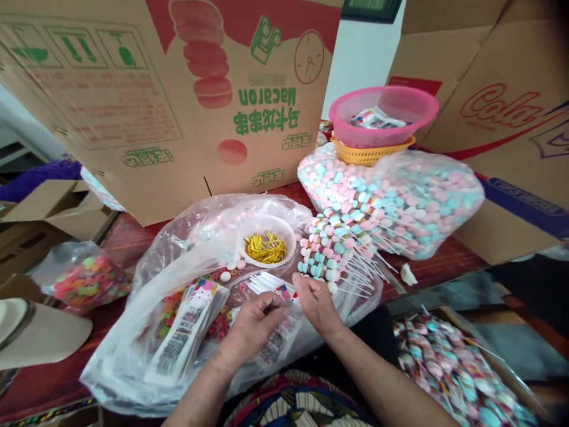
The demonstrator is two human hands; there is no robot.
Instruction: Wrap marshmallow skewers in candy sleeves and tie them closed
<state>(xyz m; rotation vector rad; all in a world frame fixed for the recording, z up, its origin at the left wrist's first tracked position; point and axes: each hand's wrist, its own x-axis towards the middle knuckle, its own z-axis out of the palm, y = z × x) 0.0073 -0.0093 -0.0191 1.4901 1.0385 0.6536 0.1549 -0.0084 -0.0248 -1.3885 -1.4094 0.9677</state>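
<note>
My left hand [255, 325] and my right hand [316, 302] meet over a clear printed packet [279, 333], both pinched on its top edge near a small colourful label. Just beyond lies a pile of pink, white and blue marshmallow skewers [331, 252] with white sticks pointing right. A white bowl of gold twist ties [267, 244] sits behind the hands. To the left, a stack of empty printed packets [189, 332] rests on a clear plastic sheet [178, 237] with ring-shaped candies under it.
A big bag of marshmallow skewers [409, 201] fills the right. Pink basket [383, 112] on a yellow one stands behind it. Cardboard boxes [169, 101] wall the back. A candy-ring bag [86, 283] lies left; a box of packed skewers [453, 367] sits lower right.
</note>
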